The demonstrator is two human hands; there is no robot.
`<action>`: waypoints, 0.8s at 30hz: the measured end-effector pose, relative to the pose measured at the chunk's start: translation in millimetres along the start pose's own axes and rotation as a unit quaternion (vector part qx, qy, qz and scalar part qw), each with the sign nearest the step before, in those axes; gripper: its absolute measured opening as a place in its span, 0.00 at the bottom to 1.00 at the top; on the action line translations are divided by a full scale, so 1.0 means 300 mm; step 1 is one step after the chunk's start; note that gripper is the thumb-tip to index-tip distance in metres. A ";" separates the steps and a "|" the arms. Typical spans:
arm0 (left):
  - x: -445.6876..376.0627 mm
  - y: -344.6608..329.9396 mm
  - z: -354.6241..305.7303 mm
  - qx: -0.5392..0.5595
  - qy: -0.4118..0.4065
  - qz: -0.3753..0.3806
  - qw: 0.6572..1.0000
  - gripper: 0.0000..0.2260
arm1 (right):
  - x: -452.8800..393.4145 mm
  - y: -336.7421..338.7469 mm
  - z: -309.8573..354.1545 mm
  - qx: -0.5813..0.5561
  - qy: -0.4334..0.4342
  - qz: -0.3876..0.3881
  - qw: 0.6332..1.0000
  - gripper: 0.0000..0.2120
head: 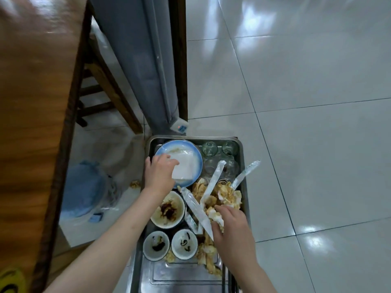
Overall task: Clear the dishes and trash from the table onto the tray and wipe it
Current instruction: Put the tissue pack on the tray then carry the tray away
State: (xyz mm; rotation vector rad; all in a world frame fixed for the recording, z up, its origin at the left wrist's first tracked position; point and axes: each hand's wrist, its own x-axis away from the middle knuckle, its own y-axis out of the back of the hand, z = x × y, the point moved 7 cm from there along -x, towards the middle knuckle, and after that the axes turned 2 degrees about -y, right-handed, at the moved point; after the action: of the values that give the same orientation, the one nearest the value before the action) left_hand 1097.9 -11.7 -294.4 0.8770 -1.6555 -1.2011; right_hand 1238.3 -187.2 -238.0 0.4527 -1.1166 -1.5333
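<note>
Fingers of the left hand (159, 173) are curling round a white napkin (183, 167), gripping it over the blue plate (191, 154) at the tray's upper left. The right hand (231, 227), lower centre of the frame, is pressing down on crumpled, stained tissues (218, 197) and a clear plastic wrapper (195, 206); its fingers are bent into the pile, but whether they are pinching anything cannot be told.

The steel tray (179, 280) is sitting at lower centre, its near end bare. Along its left side are standing three white bowls: a larger one (168, 209) smeared with dark sauce, and two smaller ones, one left (156, 245) and one right (184, 244), just below it. Clear glasses (220, 149) are crowding the tray's upper right corner, with two more wrappers (245, 173) slanting across them.

The wooden table (31, 102) is filling the left of the frame. On the tiled floor (306, 102) beside it are lying a blue bag (84, 187) and a small blue packet (96, 217). No writing can be read anywhere.
</note>
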 end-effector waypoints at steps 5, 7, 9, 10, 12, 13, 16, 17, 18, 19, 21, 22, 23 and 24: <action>0.051 0.119 0.031 0.172 0.063 -0.127 0.975 0.05 | 0.001 -0.001 0.022 -0.002 -0.002 -0.016 1.000 0.17; 0.068 0.131 0.022 0.185 0.062 -0.110 0.975 0.09 | 0.005 -0.005 0.024 0.004 -0.003 -0.013 1.000 0.17; 0.086 0.139 0.009 0.190 0.046 -0.092 0.976 0.09 | 0.009 -0.005 0.027 0.002 -0.004 -0.012 1.000 0.17; 0.096 0.141 0.004 0.189 0.039 -0.085 0.978 0.10 | 0.012 -0.002 0.030 0.003 -0.005 -0.012 1.000 0.17; 0.126 0.145 -0.001 0.183 0.032 -0.075 0.980 0.14 | 0.015 0.006 0.042 0.009 -0.004 -0.011 1.000 0.17; 0.146 0.146 0.002 0.187 0.036 -0.074 0.979 0.14 | 0.017 0.010 0.048 0.011 -0.003 -0.010 1.000 0.18; 0.215 0.141 0.014 0.223 0.066 -0.078 0.970 0.12 | 0.010 0.028 0.072 0.017 0.007 -0.001 1.000 0.18; 0.237 0.136 0.016 0.230 0.078 -0.076 0.967 0.12 | 0.003 0.034 0.081 0.020 0.016 0.003 1.000 0.17; 0.257 0.129 0.019 0.234 0.092 -0.073 0.965 0.12 | -0.007 0.040 0.091 0.022 0.026 0.010 0.999 0.17; 0.274 0.121 0.021 0.235 0.107 -0.072 0.963 0.12 | -0.021 0.044 0.102 0.026 0.040 0.018 0.999 0.17; 0.308 0.106 0.019 0.232 0.139 -0.069 0.960 0.12 | -0.050 0.052 0.124 0.038 0.068 0.036 0.996 0.16; 0.320 0.099 0.017 0.233 0.157 -0.073 0.957 0.12 | -0.070 0.057 0.133 0.043 0.084 0.047 0.994 0.16; 0.328 0.093 0.010 0.235 0.173 -0.073 0.954 0.12 | -0.091 0.061 0.139 0.048 0.098 0.059 0.992 0.16; 0.338 0.087 0.001 0.237 0.190 -0.074 0.950 0.12 | -0.110 0.065 0.142 0.055 0.110 0.072 0.990 0.15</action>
State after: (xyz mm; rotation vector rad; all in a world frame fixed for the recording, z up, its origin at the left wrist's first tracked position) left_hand 1060.0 -95.5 -244.3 1.4539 -1.5949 -0.6678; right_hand 1225.3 -138.5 -210.7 0.5882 -1.0416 -1.2674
